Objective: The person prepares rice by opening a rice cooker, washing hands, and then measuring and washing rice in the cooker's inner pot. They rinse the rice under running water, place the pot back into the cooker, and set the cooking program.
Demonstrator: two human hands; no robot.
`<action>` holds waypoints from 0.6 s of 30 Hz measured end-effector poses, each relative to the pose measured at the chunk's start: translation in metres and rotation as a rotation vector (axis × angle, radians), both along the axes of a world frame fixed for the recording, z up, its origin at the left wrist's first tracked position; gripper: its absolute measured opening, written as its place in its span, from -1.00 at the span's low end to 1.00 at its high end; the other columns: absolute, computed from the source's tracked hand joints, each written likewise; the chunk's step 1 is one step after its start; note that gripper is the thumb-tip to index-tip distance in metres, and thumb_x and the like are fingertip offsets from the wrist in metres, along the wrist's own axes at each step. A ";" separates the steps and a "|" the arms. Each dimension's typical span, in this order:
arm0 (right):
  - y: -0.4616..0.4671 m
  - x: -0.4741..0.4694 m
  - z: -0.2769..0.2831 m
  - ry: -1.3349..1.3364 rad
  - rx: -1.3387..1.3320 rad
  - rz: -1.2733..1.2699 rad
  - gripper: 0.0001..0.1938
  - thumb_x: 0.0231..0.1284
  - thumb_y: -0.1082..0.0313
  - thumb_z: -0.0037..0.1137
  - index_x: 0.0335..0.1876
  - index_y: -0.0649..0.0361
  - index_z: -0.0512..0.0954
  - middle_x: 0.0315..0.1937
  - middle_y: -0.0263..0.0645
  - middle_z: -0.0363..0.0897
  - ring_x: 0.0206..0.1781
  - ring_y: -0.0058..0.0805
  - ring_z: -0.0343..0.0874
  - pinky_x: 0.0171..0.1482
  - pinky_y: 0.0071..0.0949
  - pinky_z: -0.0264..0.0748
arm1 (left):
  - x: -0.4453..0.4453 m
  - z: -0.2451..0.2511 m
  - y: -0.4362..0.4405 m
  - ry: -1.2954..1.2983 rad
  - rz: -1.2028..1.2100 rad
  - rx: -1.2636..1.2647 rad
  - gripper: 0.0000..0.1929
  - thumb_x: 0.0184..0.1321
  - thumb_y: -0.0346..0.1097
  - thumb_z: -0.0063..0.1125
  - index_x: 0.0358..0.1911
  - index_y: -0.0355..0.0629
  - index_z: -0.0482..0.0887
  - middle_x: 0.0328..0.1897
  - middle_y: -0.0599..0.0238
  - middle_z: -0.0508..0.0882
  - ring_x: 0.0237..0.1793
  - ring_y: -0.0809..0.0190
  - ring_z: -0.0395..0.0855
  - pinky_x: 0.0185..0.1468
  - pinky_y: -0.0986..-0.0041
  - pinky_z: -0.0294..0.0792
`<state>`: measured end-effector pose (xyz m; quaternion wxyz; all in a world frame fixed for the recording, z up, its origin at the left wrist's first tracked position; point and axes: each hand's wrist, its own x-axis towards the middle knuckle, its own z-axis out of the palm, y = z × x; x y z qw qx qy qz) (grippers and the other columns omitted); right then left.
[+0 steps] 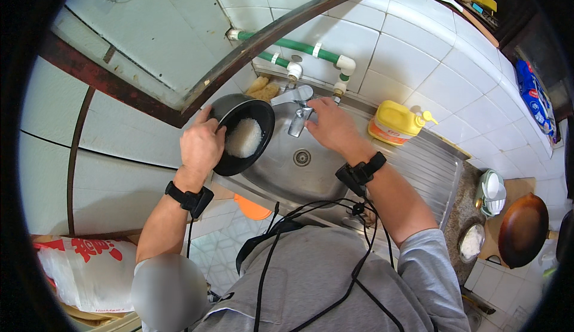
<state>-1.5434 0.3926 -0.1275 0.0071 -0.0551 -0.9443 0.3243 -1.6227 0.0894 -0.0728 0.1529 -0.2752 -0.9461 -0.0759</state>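
My left hand (202, 143) grips the rim of a dark round pot (264, 130), tilted over the left side of the stainless steel sink (278, 175). White rice (244, 138) lies in the pot, with a few grains on its dark inner wall. My right hand (329, 123) is at the chrome faucet (297, 123), fingers partly curled beside its body; whether they touch it cannot be told. No water stream shows below the spout. The drain (302, 157) lies below and between the hands.
A yellow pump bottle (394, 123) stands on the ribbed drainboard (417, 166). A loofah-like sponge (262, 89) sits behind the pot. A dark-framed cabinet door edge (278, 45) hangs close above it. At the right are stacked bowls (493, 193), a white-filled bowl (471, 241) and a brown pan (523, 230).
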 end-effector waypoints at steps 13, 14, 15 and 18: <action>0.028 0.009 -0.004 0.008 -0.052 -0.035 -0.55 0.31 0.20 0.22 0.25 0.22 0.53 0.15 0.03 0.57 0.01 -0.07 0.69 0.12 -0.15 0.58 | 0.008 -0.162 -0.036 -1.114 0.603 0.941 -0.71 0.27 -0.19 0.32 -0.23 -0.35 0.73 -0.37 0.20 0.69 -0.35 0.16 0.67 -0.35 0.29 0.58; 0.024 0.005 -0.004 0.056 -0.051 -0.021 -0.54 0.31 0.20 0.22 0.25 0.26 0.52 0.12 0.05 0.58 -0.08 -0.12 0.73 0.08 -0.19 0.59 | 0.013 -0.179 -0.021 -1.071 0.572 0.915 -0.73 0.26 -0.22 0.32 -0.27 -0.36 0.72 -0.40 0.19 0.68 -0.40 0.17 0.65 -0.39 0.30 0.54; 0.019 0.001 -0.005 0.068 -0.047 -0.012 -0.54 0.31 0.21 0.22 0.25 0.26 0.52 0.11 0.05 0.58 -0.08 -0.13 0.73 0.07 -0.19 0.59 | 0.015 -0.192 -0.008 -1.035 0.568 0.880 -0.75 0.26 -0.26 0.33 -0.31 -0.37 0.71 -0.43 0.18 0.68 -0.46 0.19 0.63 -0.42 0.31 0.51; 0.005 -0.008 -0.006 0.115 0.000 -0.012 -0.58 0.32 0.27 0.21 0.23 0.27 0.52 0.09 0.02 0.59 -0.11 -0.18 0.74 0.06 -0.22 0.60 | 0.019 -0.210 0.012 -1.054 0.558 0.901 -0.75 0.26 -0.28 0.34 -0.42 -0.37 0.67 -0.52 0.21 0.64 -0.55 0.21 0.57 -0.48 0.31 0.44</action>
